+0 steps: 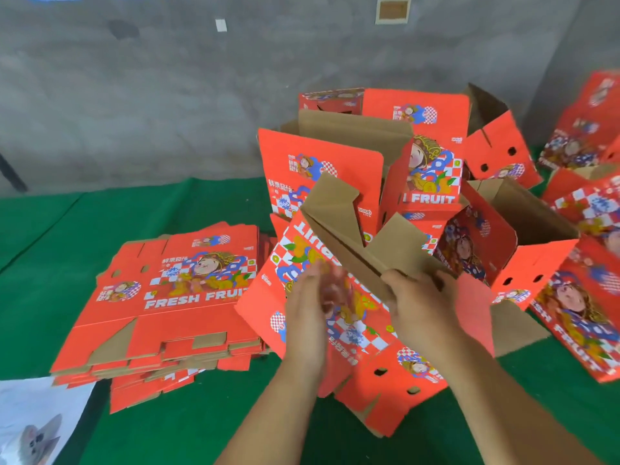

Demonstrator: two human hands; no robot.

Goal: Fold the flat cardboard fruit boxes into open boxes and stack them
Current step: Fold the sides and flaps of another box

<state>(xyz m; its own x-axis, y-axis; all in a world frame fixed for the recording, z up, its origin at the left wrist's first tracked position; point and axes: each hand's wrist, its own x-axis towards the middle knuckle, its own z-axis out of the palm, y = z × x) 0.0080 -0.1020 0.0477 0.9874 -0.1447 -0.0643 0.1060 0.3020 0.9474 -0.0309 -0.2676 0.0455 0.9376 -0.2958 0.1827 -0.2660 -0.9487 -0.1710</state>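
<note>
the half-folded fruit box (339, 263) lies tilted between both hands, its long axis running up-left from the right hand (416, 297), which grips its brown flap, while the blurred left hand (308, 300) presses spread against its printed side.

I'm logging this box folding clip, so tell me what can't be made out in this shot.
- Left hand, head view: motion blur smears the fingers, so its hold on the box is unclear.
- Right hand: fingertips hidden behind the brown flap.
- Flat stack: the count is unreadable, its layers too thin.
- Right pile: blurred and cut off by the right edge.
- White sheet: cut off at the bottom left corner.
</note>
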